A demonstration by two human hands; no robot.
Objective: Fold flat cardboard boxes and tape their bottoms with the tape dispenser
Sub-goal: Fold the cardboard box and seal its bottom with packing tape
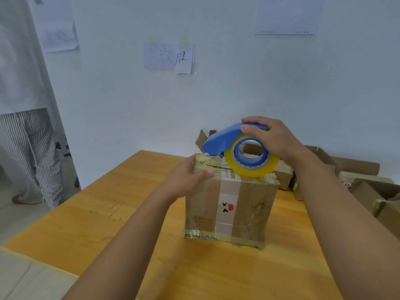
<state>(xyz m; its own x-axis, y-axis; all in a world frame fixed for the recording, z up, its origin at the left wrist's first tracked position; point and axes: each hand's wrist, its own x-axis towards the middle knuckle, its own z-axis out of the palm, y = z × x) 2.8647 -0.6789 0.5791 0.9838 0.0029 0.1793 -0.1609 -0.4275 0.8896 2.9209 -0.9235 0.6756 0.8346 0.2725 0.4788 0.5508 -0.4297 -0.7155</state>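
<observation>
- On the wooden table [134, 224], near its middle, stands the cardboard box [229, 204], folded up with its flaps on top; old tape strips run down its near face and along its lower edge.
- Left hand [186, 178] rests against the box's upper left edge, fingers fairly straight and laid over the corner, thumb lying along the top rim. It braces rather than grips.
- Right hand [270, 137] curls round the blue tape dispenser [229, 141] from above, fingertips over the top of its cover and the palm behind the roll. The yellowish tape roll [252, 163] touches the box top, and the dispenser's nose points at the far left part of the flaps.
- Judging by its creases and worn tape, the box looks light and somewhat soft, so it would likely slide or cave under a hard pull; bracing the side wall close to the top edge seems the sound place to hold it.
- The dispenser looks rigid and light; holding over the cover keeps fingers off the cutting edge, which cannot be made out.
- Other opened boxes [355, 180] lie along the table's far right side.
</observation>
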